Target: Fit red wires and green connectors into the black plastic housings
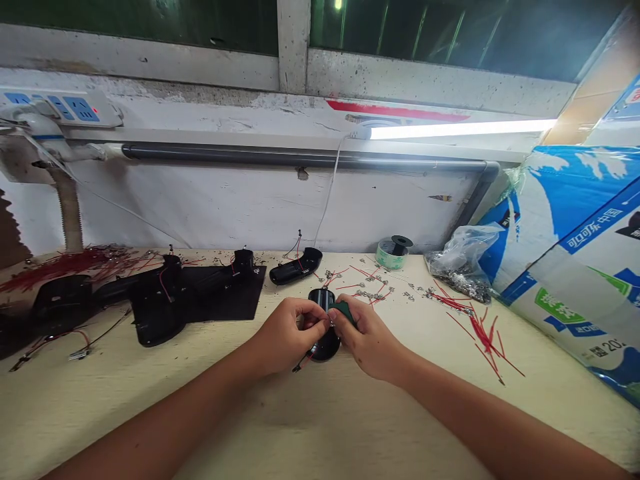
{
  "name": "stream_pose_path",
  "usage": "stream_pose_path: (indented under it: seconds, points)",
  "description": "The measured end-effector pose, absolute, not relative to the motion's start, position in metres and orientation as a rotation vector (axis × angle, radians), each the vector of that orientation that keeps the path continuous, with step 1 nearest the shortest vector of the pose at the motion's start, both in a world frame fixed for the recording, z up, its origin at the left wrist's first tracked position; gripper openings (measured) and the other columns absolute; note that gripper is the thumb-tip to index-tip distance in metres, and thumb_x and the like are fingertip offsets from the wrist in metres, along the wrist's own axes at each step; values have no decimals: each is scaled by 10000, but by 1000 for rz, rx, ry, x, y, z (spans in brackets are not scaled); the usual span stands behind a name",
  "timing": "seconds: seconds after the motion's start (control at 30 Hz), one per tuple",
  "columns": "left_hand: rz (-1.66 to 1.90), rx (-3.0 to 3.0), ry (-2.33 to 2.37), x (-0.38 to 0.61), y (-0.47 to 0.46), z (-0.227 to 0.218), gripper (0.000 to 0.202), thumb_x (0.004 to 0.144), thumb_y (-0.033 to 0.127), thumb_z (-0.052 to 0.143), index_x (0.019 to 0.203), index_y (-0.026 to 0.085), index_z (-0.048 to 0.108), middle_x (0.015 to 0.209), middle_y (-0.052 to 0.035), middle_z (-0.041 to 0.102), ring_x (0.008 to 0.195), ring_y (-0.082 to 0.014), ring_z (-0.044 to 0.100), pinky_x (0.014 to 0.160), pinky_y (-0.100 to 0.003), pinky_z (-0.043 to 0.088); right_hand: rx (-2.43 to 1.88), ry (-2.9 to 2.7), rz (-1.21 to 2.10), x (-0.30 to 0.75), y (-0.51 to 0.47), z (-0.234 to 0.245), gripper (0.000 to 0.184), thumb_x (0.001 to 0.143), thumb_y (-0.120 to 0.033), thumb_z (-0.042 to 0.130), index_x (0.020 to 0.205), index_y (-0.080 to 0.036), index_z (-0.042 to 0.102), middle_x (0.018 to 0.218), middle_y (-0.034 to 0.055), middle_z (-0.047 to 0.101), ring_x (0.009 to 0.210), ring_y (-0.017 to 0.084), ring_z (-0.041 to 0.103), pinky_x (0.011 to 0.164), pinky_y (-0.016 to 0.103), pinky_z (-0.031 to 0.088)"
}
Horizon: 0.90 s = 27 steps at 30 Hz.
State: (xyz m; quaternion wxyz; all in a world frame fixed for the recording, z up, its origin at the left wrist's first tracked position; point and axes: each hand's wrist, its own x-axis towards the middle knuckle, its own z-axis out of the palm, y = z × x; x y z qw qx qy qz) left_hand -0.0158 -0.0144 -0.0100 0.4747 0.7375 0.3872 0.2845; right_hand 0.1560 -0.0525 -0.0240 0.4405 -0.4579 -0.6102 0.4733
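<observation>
My left hand (286,333) is closed in a pinch around a black plastic housing (324,343) at the middle of the bench. My right hand (367,337) grips a small green-handled tool (344,309) whose tip meets the top of that housing. A thin red and black wire trails from under the housing toward me. Both hands touch over the part, and the fingertips hide the spot where the tool meets it.
More black housings with red wires (165,300) lie on a black mat at left, and one (295,267) just behind my hands. Loose red wires (480,330), small metal parts, a solder spool (393,252), a plastic bag (463,260) and a blue-white carton (575,267) fill the right.
</observation>
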Motion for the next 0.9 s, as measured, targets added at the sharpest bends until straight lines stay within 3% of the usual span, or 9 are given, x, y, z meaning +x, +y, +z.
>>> stream_pose_path:
  seconds: [0.17, 0.3, 0.53, 0.8, 0.9]
  points:
    - [729, 1821, 975, -18, -13, -9, 279, 828, 405, 612, 782, 145, 701, 650, 14, 554, 611, -67, 455, 567, -184, 375, -1060, -1361, 1300, 153, -51, -24, 459, 911, -607, 549, 765, -193, 415, 603, -48, 393, 523, 80, 320, 452, 206, 237]
    - [714, 1833, 967, -19, -12, -11, 285, 828, 418, 608, 764, 155, 696, 629, 14, 550, 594, -72, 484, 542, -178, 381, -1069, -1303, 1364, 151, -51, -22, 507, 859, -663, 584, 774, -192, 415, 610, -59, 367, 522, 72, 321, 453, 196, 247]
    - [665, 1747, 987, -18, -12, -12, 308, 818, 454, 613, 800, 157, 692, 622, 27, 545, 517, -68, 505, 488, -182, 391, -1083, -1309, 1362, 153, -51, -25, 494, 869, -653, 580, 801, -187, 432, 637, -55, 364, 540, 68, 322, 453, 187, 237]
    - [726, 1772, 1029, -19, -9, -13, 291, 798, 442, 648, 769, 159, 711, 663, 4, 623, 591, -76, 516, 533, -179, 399, -1104, -1366, 1227, 152, -52, -18, 472, 872, -628, 572, 791, -172, 480, 660, -37, 404, 551, 75, 349, 452, 193, 271]
    - [766, 1724, 1017, -18, -8, -12, 283, 799, 434, 653, 772, 157, 703, 701, 2, 647, 623, -75, 531, 581, -186, 421, -1124, -1351, 1136, 156, -48, -18, 423, 900, -592, 544, 923, -170, 553, 604, -45, 432, 492, 83, 362, 428, 204, 264]
